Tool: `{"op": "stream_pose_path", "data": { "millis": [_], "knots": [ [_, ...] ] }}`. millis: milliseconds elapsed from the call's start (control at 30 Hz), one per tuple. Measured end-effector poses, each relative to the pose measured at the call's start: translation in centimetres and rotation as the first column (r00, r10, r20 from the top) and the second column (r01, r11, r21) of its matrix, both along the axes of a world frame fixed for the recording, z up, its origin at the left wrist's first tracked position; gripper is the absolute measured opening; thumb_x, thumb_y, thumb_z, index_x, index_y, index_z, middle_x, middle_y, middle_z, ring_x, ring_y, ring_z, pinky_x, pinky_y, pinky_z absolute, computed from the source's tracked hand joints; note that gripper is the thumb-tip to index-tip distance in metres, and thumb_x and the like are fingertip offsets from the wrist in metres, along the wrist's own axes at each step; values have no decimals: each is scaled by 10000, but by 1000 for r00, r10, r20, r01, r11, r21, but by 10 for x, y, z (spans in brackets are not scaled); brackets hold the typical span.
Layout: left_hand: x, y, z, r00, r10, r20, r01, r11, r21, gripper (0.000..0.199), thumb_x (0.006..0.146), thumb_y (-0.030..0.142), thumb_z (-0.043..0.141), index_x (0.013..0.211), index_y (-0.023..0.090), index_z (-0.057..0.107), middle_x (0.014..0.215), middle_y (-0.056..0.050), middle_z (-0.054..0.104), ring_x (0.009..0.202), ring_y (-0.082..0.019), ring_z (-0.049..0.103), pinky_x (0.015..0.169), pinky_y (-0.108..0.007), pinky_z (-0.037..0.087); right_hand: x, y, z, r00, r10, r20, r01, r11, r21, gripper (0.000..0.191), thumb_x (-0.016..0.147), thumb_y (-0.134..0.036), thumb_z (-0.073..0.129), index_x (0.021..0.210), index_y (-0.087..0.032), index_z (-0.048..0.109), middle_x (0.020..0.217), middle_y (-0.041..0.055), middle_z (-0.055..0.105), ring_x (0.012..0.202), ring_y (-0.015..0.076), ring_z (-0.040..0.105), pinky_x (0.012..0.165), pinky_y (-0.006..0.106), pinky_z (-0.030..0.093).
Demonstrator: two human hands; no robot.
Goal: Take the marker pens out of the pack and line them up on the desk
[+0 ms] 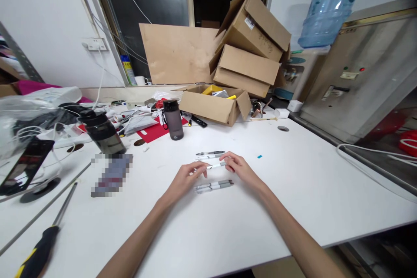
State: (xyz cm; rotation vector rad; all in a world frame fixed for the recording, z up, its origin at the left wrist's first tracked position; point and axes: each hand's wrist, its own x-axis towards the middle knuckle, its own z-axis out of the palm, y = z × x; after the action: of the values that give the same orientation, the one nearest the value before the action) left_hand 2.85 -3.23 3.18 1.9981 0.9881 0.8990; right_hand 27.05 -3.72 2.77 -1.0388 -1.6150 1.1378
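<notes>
A white and grey pen (216, 166) is held level between my two hands, just over the white table (286, 191). My left hand (192, 171) pinches its left end, and my right hand (235, 165) grips the right end with the fingertips. Beyond the hands lie a dark clear pen (210, 153) and a white pen (208, 157), side by side. Nearer to me, several more pens (213, 186) with grey ends rest close together, below the held one.
A dark bottle (173, 121) and an open cardboard box (208, 106) stand at the back. Another bottle (102, 132), a phone (28, 165), cables and a screwdriver (48, 236) occupy the left side. A metal cabinet (371, 74) borders the right. A small blue piece (259, 156) lies right of my hands.
</notes>
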Motion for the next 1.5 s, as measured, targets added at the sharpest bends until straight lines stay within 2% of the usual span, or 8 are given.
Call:
{"op": "stream_pose_path", "data": {
  "millis": [133, 333, 700, 867, 1033, 1167, 1267, 1500],
  "knots": [
    [5, 4, -1, 977, 40, 210, -11, 990, -138, 284, 911, 416, 629, 1037, 180, 723, 923, -50, 702, 796, -180, 597, 748, -279, 477, -1, -3, 1, 996, 53, -67, -53, 999, 0, 271, 980, -445, 496, 1042, -214, 624, 659, -29, 497, 647, 156, 444, 649, 288, 330],
    [7, 4, -1, 915, 102, 390, -12, 974, -226, 325, 943, 481, 573, 959, 172, 673, 1025, -78, 639, 941, -208, 577, 796, -298, 509, -9, -12, 2, 972, 234, 5, -233, 971, -44, 303, 987, -468, 529, 1178, -248, 612, 917, 32, 695, 848, 190, 589, 768, 310, 409],
    [13, -12, 3, 987, -103, 122, 127, 969, -210, 375, 981, 512, 498, 877, 178, 634, 709, 14, 531, 689, -150, 499, 669, -255, 396, -21, -9, -2, 992, 83, -92, -69, 986, 154, 225, 948, -416, 620, 1081, -258, 709, 992, 28, 675, 937, 201, 611, 878, 336, 446],
    [14, -13, 2, 989, -99, 114, 118, 978, -170, 434, 1007, 521, 432, 941, 181, 693, 805, -18, 618, 773, -177, 549, 752, -281, 433, -23, -7, -3, 978, 8, -209, 22, 990, 138, 192, 913, -420, 669, 952, -237, 712, 932, 23, 673, 892, 199, 610, 858, 331, 458],
    [7, -3, -1, 986, 4, 164, 17, 992, -126, 508, 1034, 511, 329, 1107, 189, 715, 1084, -85, 685, 950, -226, 593, 861, -332, 476, -12, 1, 6, 753, -91, -652, 88, 995, -37, 177, 939, -437, 633, 951, -260, 621, 930, 17, 675, 981, 196, 616, 948, 351, 451],
    [1, 5, -8, 990, 80, 113, -67, 991, -115, 534, 1024, 534, 326, 1043, 179, 724, 965, -81, 691, 887, -221, 591, 810, -323, 475, 5, 6, 14, 506, -123, -854, 10, 991, -137, 123, 896, -291, 693, 908, -254, 575, 750, -38, 520, 669, 120, 521, 702, 259, 478],
    [-2, 7, -12, 991, 130, 29, -125, 984, -124, 555, 1016, 561, 317, 1007, 190, 729, 875, -48, 675, 790, -197, 564, 777, -307, 451, 15, 8, 17, 391, -99, -915, -40, 991, -125, 131, 906, -246, 638, 832, -234, 530, 690, -49, 395, 585, 109, 423, 606, 236, 450],
    [-3, 8, -19, 987, 120, -105, -129, 988, -86, 543, 1026, 525, 286, 968, 198, 715, 842, -23, 652, 818, -204, 561, 785, -297, 413, 21, 12, 16, 454, -111, -884, 37, 994, -106, 200, 917, -241, 557, 745, -233, 455, 653, -51, 268, 544, 128, 331, 550, 257, 409]
  ]
}}
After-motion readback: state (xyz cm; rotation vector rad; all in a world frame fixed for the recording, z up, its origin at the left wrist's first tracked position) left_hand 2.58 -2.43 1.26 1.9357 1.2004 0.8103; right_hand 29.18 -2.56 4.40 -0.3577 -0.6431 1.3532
